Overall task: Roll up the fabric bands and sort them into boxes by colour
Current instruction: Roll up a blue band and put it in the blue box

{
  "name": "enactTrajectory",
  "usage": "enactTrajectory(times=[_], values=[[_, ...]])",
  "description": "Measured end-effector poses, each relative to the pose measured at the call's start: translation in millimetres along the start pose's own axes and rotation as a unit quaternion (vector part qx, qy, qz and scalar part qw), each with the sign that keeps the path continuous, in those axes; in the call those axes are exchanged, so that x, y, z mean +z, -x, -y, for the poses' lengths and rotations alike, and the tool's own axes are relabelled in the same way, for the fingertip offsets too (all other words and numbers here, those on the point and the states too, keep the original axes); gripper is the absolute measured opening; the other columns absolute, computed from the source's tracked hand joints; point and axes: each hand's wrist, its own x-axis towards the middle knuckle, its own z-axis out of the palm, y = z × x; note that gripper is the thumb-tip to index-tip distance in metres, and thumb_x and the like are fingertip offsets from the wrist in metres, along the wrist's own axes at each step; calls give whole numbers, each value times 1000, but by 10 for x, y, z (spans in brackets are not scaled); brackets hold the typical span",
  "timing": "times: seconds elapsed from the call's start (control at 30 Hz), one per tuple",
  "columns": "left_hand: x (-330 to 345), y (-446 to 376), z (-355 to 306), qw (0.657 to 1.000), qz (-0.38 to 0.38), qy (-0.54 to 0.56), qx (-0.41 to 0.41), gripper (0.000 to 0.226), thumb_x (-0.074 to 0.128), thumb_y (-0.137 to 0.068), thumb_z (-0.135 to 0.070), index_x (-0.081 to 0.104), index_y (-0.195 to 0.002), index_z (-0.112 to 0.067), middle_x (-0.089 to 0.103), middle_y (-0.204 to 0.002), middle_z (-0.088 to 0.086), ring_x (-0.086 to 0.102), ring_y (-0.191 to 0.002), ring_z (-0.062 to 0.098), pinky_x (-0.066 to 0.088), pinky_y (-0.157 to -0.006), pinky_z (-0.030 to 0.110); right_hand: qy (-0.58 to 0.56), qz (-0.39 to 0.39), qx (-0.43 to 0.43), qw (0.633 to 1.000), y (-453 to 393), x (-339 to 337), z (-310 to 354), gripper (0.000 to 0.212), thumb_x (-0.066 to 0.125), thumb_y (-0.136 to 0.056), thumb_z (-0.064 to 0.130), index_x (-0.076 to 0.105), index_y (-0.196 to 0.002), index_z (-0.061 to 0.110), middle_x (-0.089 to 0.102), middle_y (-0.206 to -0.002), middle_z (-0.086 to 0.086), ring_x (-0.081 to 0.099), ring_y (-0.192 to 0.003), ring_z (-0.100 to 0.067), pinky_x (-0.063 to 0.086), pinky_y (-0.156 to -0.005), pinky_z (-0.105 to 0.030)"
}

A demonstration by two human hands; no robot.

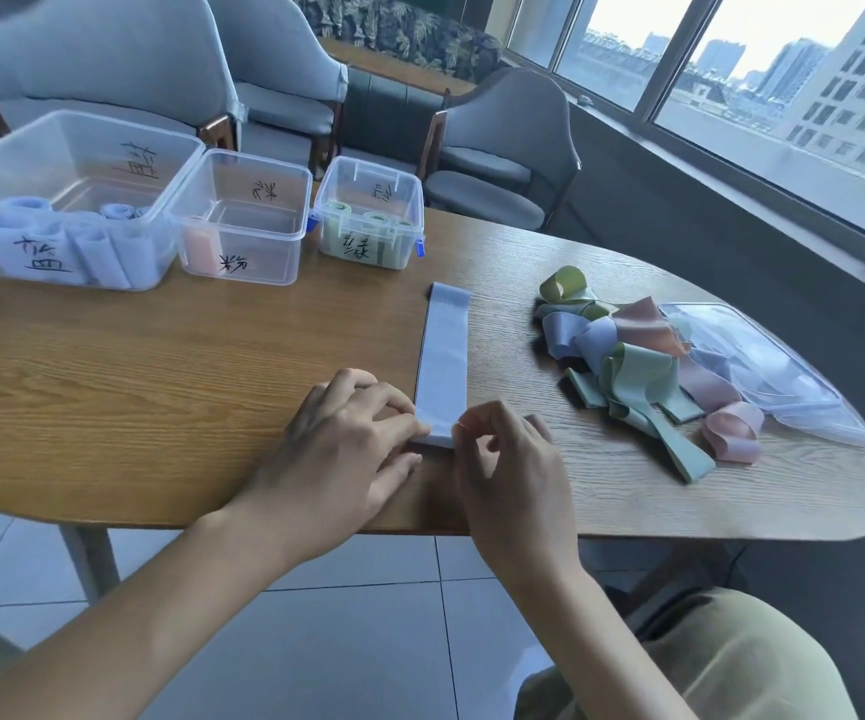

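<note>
Pinching the near end of the blue band (443, 366) with left hand (347, 439) and right hand (510, 459), just starting the roll. Lying flat on the table (160, 366), stretching away. Next, probably: rolling evenly forward, then into the blue box (63, 200).

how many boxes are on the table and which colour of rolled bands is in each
Box with blue rolls: 1
Box with a pink roll: 1
Box with green rolls: 1
Total: 3 clear plastic boxes, in a row along the far left of the table.
</note>
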Motion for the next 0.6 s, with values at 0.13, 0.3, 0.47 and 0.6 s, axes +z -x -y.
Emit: enactTrajectory(times=[0.13,0.3,0.47,0.6], values=[[6,7,29,1000,17,0,-15,27,64,-92,-39,70,-118,-34,57,-128,-12,41,-126,19,39,-104,39,29,-3,-50,998,48,-39,-39,5,61,-97,20,63,-94,23,68,-88,12,52,-94,-19,47,-75,-35],[-3,7,24,998,45,10,-43,42,46,-91,-50,64,-127,-38,51,-138,-12,33,-134,19,34,-109,40,54,-6,-104,993,52,-35,-101,8,64,-95,17,71,-91,18,69,-96,7,53,-94,-21,50,-80,-34],[-3,8,28,997,62,1,-52,56,31,-89,-59,58,-134,-39,46,-142,-14,30,-137,17,33,-112,40,60,-1,-119,991,22,-27,-92,8,65,-94,19,73,-95,18,63,-97,4,50,-93,-20,44,-81,-28],[-6,8,19,996,60,-10,-60,62,30,-88,-61,55,-138,-32,47,-142,-13,32,-136,16,33,-114,37,79,22,-127,988,10,-41,-98,17,53,-97,24,67,-103,18,65,-95,4,51,-94,-23,48,-80,-37]])
